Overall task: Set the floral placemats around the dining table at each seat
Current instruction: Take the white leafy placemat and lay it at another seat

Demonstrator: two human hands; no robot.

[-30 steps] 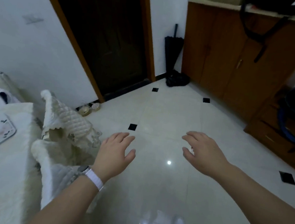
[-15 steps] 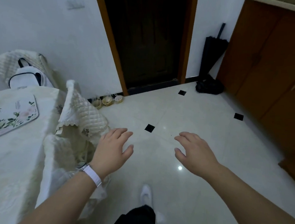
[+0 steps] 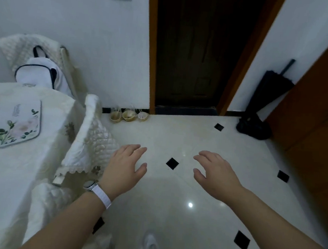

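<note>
Left hand [image 3: 125, 170], right hand [image 3: 217, 175]: fingers loose, empty, over tiled floor [image 3: 191, 215]. Floral placemat [image 3: 10, 126] at 9 o'clock, near dining table [image 3: 7, 180] edge.

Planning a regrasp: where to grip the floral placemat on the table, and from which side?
The white rectangular floral placemat lies flat on the cream-clothed dining table, so probably pinch its thin rounded near-right corner, coming from the right, the side where the left hand hovers nearest.
</note>
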